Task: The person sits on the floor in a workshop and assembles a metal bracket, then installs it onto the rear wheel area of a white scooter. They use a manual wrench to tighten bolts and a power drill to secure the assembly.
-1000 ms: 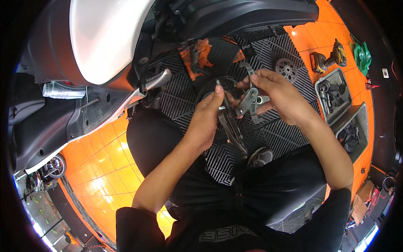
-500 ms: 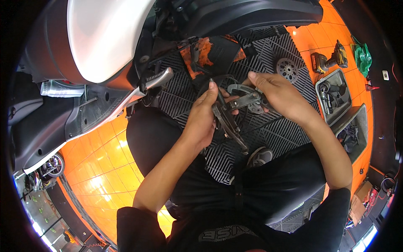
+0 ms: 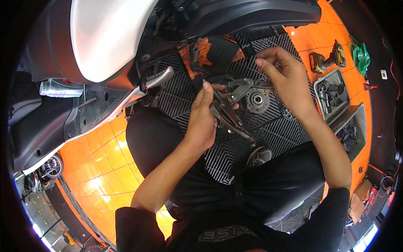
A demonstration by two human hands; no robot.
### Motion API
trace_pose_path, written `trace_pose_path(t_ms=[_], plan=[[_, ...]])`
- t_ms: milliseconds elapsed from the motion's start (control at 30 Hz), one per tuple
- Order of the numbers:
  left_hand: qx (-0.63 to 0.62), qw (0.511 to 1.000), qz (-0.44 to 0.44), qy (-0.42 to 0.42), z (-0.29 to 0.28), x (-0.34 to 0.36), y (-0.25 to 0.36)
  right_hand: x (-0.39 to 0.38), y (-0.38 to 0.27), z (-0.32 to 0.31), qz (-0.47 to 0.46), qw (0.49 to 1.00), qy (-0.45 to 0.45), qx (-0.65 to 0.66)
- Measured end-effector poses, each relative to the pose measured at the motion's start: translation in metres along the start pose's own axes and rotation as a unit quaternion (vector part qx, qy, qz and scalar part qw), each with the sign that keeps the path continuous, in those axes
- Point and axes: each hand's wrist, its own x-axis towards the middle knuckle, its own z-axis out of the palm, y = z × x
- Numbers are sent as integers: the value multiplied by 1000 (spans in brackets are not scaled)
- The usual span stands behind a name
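My left hand (image 3: pixel 202 113) is closed around a dark metal bracket (image 3: pixel 231 117) with a curved lower arm and jointed bars. One bar (image 3: pixel 247 86) reaches right, its end beside my right hand (image 3: pixel 289 82). My right thumb and forefinger curl toward each other above that end in a loose pinch; what lies between them, if anything, is too small to make out, and the other fingers are mostly hidden. Just below the bar lies a round metal hub (image 3: pixel 257 102) with holes, on the black grid mat (image 3: pixel 270 130).
A white and black scooter (image 3: pixel 105 38) fills the upper left. At right are a cordless drill (image 3: pixel 329 58), a tray of tools (image 3: pixel 333 94), a grey bin (image 3: pixel 352 132) and a green plastic bag (image 3: pixel 361 59). My shoe (image 3: pixel 260 156) rests below the bracket.
My right hand has moved up and slightly right, away from the jointed bar it covered. The bracket in my left hand has tilted a little, and the hub below shows more fully.
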Motion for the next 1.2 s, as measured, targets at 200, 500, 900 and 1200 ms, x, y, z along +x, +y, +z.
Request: trace_pose_path(t_ms=[200, 500, 900, 1200], plan=[[-18, 1000, 19, 5, 5, -1, 1, 0, -5, 1, -44, 998, 50, 12], [8, 999, -9, -31, 2, -5, -9, 9, -3, -1, 84, 993, 37, 72], [53, 997, 63, 8, 2, 0, -5, 7, 10, -13, 124, 970, -209, 6], [47, 996, 80, 7, 6, 5, -1, -3, 6, -12, 211, 883, -373, 192]])
